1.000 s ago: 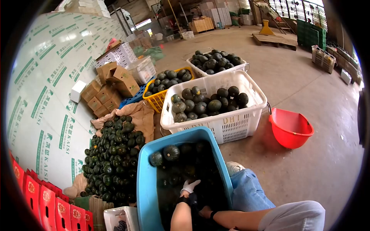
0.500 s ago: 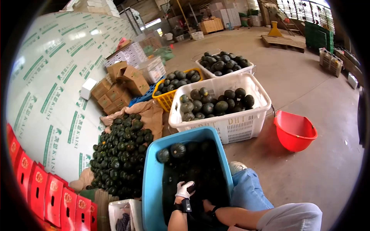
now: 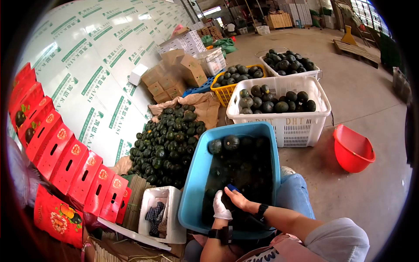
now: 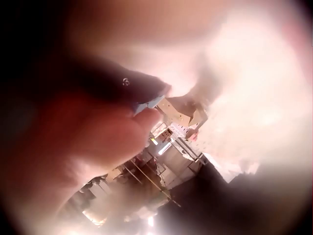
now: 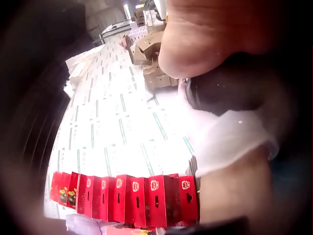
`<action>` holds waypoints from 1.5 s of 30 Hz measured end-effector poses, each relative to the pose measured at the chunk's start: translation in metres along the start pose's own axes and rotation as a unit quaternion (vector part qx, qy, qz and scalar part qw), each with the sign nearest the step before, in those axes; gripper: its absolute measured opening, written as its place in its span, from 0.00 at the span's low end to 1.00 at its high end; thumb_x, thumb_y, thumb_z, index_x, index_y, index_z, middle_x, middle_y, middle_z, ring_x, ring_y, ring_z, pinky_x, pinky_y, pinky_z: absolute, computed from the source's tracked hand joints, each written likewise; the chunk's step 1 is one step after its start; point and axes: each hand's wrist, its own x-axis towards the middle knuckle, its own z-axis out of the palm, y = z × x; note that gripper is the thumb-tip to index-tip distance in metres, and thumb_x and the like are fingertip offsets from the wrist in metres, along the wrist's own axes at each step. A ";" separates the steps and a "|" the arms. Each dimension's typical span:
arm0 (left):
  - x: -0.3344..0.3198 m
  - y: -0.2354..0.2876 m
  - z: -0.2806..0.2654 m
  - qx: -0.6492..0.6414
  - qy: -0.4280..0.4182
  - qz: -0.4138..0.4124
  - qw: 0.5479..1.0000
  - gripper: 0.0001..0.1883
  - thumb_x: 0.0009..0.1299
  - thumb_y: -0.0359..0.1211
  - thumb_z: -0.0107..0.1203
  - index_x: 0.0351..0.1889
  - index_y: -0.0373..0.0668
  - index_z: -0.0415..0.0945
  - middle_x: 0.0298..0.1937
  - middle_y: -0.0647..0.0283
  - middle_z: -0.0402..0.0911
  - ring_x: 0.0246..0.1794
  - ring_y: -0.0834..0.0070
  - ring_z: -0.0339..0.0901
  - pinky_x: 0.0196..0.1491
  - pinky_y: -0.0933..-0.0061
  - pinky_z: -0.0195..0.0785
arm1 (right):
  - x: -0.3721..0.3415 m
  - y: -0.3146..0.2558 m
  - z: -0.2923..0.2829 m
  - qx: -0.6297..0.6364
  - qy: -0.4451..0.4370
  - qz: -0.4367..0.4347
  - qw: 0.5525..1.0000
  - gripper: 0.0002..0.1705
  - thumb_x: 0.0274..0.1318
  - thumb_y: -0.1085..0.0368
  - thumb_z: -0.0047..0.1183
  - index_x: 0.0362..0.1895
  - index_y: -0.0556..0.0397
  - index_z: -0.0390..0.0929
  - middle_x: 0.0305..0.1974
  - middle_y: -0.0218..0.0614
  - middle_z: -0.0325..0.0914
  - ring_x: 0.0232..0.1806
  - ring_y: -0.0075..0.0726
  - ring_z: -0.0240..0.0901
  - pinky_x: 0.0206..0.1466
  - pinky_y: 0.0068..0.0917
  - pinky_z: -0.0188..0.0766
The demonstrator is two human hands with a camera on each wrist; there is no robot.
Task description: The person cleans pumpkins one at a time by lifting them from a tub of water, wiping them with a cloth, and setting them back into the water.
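In the head view a dark green squash [image 3: 227, 201] is held between both hands above the blue tub [image 3: 195, 181]. My left hand [image 3: 221, 206], in a whitish glove, grips its left side. The bare right hand [image 3: 239, 200] lies against the other side, with a blue pad [image 3: 233, 188] at its fingertips. From the right wrist, the squash [image 5: 222, 90] shows dark and wet between the right hand [image 5: 210, 39] and the gloved left hand [image 5: 232, 139]. The left wrist view is blurred; the dark squash [image 4: 124, 85] fills part of it. More squashes [image 3: 231, 143] sit in the tub's dark water.
A squash pile [image 3: 168, 150] lies left of the tub. White crates [image 3: 301, 131] and a yellow crate [image 3: 224, 93] of squashes stand beyond. Red basin [image 3: 354, 150] at right; white foam box [image 3: 174, 218] and red cartons [image 3: 83, 174] at left.
The left hand has risen from the water with a squash. My right hand has come up out of the tub and met it, blue pad showing. The head view has swung left.
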 end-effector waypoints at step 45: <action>-0.032 0.021 0.032 -0.117 -0.013 0.000 0.993 0.24 0.71 0.51 0.49 0.53 0.43 0.74 0.52 0.60 0.78 0.53 0.65 0.75 0.58 0.61 0.68 | -0.028 0.010 0.002 -0.104 0.085 -0.338 0.931 0.31 0.68 0.56 0.42 0.68 0.62 0.57 0.68 0.56 0.55 0.71 0.60 0.49 0.72 0.41 0.49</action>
